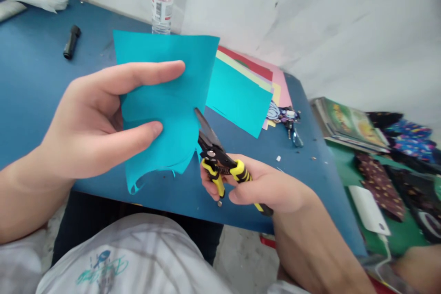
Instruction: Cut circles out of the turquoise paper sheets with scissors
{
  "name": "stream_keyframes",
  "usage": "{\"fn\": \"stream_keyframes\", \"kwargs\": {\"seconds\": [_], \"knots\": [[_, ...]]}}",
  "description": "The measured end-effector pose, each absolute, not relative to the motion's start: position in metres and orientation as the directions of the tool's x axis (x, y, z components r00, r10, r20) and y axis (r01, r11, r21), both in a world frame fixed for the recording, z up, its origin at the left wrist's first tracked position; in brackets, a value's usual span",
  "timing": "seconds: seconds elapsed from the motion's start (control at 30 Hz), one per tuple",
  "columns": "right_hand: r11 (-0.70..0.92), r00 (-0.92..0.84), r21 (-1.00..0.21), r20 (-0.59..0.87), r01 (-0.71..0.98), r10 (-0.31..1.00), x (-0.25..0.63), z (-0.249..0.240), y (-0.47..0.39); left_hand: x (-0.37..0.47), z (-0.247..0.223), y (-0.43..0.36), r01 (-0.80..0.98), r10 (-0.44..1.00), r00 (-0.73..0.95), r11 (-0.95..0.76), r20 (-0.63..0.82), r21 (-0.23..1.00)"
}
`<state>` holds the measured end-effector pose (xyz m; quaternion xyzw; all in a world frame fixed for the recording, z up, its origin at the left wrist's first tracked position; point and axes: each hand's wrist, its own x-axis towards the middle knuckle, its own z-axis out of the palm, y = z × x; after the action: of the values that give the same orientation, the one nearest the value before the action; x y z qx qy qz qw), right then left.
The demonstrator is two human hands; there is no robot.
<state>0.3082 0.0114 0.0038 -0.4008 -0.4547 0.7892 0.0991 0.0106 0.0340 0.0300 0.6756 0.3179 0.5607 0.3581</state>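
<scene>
One turquoise sheet (179, 98) at the centre of the frame, partly cut, judging by the notched lower right edge and the loose flap (130, 179) curling towards the lower left. Pinched from the left side by the left hand (89, 121), with thumb and forefinger stretched across the front, remaining fingers tucked behind. Wrapped firmly in the right hand (265, 183), below and right of centre: a yellow-and-black cutting tool (223, 161), blades at the sheet's right edge, apparently mid-cut along a rounded course. Probably done: much of the lower stretch. Seemingly left: right side and upper part, with a straight, whole top edge. Untouched by either hand: stacked coloured papers (237, 96) right of centre, on the blue table (31, 92). Cannot tell about any cuts in those.
</scene>
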Motion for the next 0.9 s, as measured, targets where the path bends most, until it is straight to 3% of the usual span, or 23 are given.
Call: {"fn": "stream_keyframes", "kwargs": {"seconds": [0.23,0.57,0.67,0.8,0.9], "knots": [[-0.533,-0.703,-0.823,-0.496,0.195,0.509,0.304,-0.005,0.010,-0.004,0.020,0.036,-0.063,0.804,0.334,-0.502,0.492,0.863],[-0.507,-0.711,-0.852,-0.438,0.132,0.551,0.297,-0.004,0.008,-0.007,0.026,0.034,-0.003,0.762,0.445,-0.525,0.471,0.851],[-0.509,-0.701,-0.854,-0.428,0.107,0.570,0.295,-0.005,0.008,-0.001,0.023,0.037,0.024,0.752,0.413,-0.572,0.513,0.820],[-0.533,-0.676,-0.842,-0.442,0.085,0.590,0.295,-0.007,0.004,0.024,0.028,0.039,0.072,0.809,0.221,-0.571,0.545,0.818],[-0.511,-0.672,-0.854,-0.436,0.100,0.598,0.295,-0.005,0.002,0.039,0.035,0.036,0.092,0.793,0.205,-0.599,0.573,0.796]]}}
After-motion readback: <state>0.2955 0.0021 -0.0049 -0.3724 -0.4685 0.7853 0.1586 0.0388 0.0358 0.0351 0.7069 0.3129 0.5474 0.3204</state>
